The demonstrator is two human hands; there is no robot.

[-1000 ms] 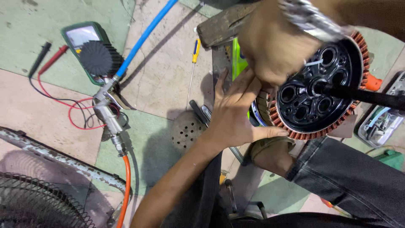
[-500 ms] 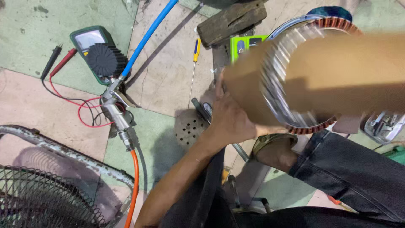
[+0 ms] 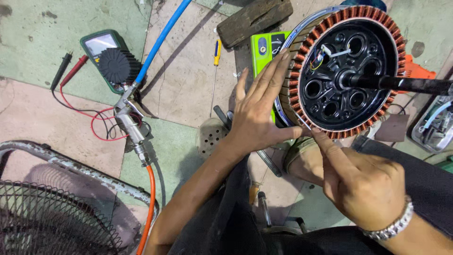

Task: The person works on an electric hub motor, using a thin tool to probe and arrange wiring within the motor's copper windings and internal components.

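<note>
A wire fan guard (image 3: 42,222) is filling the lower left corner of the frame, on a patched concrete floor (image 3: 184,89). Above it, in the upper left, a green multimeter (image 3: 106,56) is lying with its red and black probe leads (image 3: 71,75) trailing beside it. Just right of that, a metal air blow gun (image 3: 130,120) is lying between a blue hose (image 3: 163,38) and an orange hose (image 3: 150,203). A small yellow-handled screwdriver (image 3: 216,59) and a wooden block (image 3: 255,21) are sitting upper centre. At centre, the left hand (image 3: 257,118) is spreading wide, fingers flat against the rim of a hub motor stator (image 3: 347,71) with copper windings, standing on edge in the upper right. The right hand (image 3: 363,186), lower right, is pinching thumb and forefinger narrowly at the stator's lower edge; what it is gripping is too small to tell. A metal watch (image 3: 391,226) is circling that wrist.
</note>
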